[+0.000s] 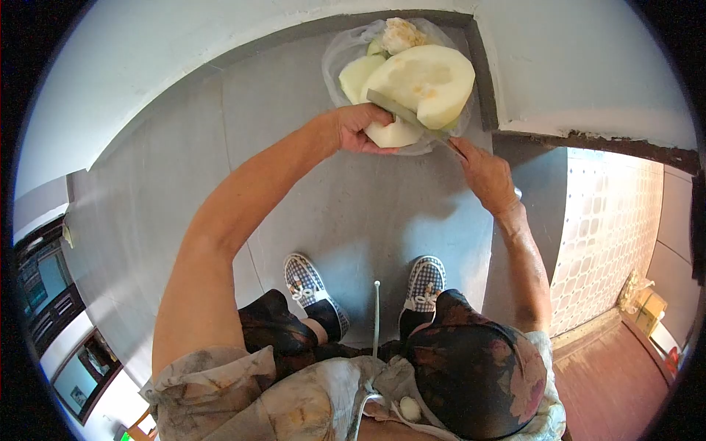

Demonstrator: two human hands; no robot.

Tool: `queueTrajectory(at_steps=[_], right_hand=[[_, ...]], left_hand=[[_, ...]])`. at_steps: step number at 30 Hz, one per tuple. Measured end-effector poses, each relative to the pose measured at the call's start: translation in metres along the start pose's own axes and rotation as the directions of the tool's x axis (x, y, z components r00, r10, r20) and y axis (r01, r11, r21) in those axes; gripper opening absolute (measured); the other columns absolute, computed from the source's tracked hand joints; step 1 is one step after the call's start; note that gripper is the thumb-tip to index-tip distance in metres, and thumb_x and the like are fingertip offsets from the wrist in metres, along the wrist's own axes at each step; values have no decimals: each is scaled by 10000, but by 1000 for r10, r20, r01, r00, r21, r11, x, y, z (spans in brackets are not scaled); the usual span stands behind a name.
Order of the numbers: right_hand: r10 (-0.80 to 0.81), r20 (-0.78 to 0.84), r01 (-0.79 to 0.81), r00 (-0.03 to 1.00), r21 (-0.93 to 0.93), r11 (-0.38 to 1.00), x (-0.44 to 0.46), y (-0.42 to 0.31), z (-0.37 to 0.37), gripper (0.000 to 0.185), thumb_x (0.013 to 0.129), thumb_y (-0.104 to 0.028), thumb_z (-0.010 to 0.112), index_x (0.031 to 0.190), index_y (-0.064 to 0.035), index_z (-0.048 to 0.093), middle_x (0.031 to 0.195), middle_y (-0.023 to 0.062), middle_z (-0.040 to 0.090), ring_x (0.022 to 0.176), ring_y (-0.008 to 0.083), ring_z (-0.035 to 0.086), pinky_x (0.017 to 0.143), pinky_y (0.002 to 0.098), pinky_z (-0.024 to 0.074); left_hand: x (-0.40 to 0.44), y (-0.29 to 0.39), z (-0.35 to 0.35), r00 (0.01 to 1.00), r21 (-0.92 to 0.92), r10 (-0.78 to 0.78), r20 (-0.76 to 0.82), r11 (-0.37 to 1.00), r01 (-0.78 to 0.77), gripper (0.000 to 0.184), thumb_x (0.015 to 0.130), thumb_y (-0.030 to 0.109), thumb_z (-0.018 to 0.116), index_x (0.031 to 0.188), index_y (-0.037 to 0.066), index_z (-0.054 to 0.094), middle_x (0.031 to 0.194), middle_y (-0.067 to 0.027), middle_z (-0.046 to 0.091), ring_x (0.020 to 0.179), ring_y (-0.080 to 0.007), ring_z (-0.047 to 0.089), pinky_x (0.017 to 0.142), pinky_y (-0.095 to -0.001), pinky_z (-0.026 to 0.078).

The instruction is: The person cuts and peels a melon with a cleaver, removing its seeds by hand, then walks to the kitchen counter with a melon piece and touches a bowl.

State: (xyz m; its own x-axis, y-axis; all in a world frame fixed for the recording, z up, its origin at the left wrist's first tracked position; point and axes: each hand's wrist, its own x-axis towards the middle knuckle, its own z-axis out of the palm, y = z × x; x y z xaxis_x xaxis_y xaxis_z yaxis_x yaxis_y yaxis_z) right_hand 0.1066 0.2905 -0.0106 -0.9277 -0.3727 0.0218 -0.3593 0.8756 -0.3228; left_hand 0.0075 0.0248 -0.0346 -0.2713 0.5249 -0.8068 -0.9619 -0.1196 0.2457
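Observation:
My left hand (360, 130) is closed round a pale, peeled-looking piece of melon (396, 134), thumb on top and fingers beneath. In my right hand (487, 176) is the handle of a knife (397, 109), whose blade slants up and left across that piece, close to my left thumb. Whether the edge is in the flesh, I cannot tell. Just beyond the blade lies a big cut melon half (435, 77), hollow side up. Another pale chunk (354, 76) sits to its left. Fibrous yellowish pulp (403, 34) lies behind, and a clear plastic bag (337, 53) is spread underneath.
Grey floor tiles (176, 162) extend to my feet, which wear checked shoes (307, 283). A white wall (581, 66) with a dark base strip borders the melon on the far side and right. Further right are a patterned tiled surface (607, 220) and a box (647, 309).

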Motion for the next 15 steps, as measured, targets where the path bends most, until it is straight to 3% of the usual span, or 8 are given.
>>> queueTrajectory(at_steps=[5, 8, 11, 15], right_hand=[[-16, 55, 19, 998, -59, 998, 12, 2, -8, 258, 909, -103, 457, 1151, -119, 545, 832, 165, 665, 703, 321, 665, 593, 436, 538], [21, 100, -21, 995, 0, 1000, 18, 3, -5, 274, 910, -147, 524, 1181, -117, 546, 974, 154, 661, 809, 337, 653, 668, 419, 539], [79, 206, -89, 975, 38, 995, 31, -10, -23, 265, 916, -160, 514, 1172, -110, 558, 941, 177, 657, 781, 357, 648, 658, 443, 525], [-24, 164, 17, 986, 41, 999, 42, 1, -10, 316, 911, -136, 432, 1203, -81, 538, 865, 234, 645, 751, 396, 649, 667, 510, 512]], left_hand=[[2, -3, -1, 1000, -20, 10, 8, 1000, -10, 549, 810, 45, 627, 1301, 31, 383, 1235, -190, 533, 1080, -346, 581, 873, -537, 531], [5, -7, 3, 999, 4, 39, -8, 999, -39, 556, 794, 32, 629, 1298, 31, 394, 1239, -176, 534, 1089, -339, 576, 873, -537, 531], [15, -7, -1, 1000, 11, 5, 2, 1000, -5, 566, 777, 17, 631, 1296, 34, 404, 1241, -165, 537, 1098, -332, 572, 875, -539, 529], [19, -9, 2, 999, -17, 51, -12, 999, -51, 591, 765, 12, 640, 1307, 49, 405, 1249, -159, 531, 1129, -334, 550, 872, -549, 526]])
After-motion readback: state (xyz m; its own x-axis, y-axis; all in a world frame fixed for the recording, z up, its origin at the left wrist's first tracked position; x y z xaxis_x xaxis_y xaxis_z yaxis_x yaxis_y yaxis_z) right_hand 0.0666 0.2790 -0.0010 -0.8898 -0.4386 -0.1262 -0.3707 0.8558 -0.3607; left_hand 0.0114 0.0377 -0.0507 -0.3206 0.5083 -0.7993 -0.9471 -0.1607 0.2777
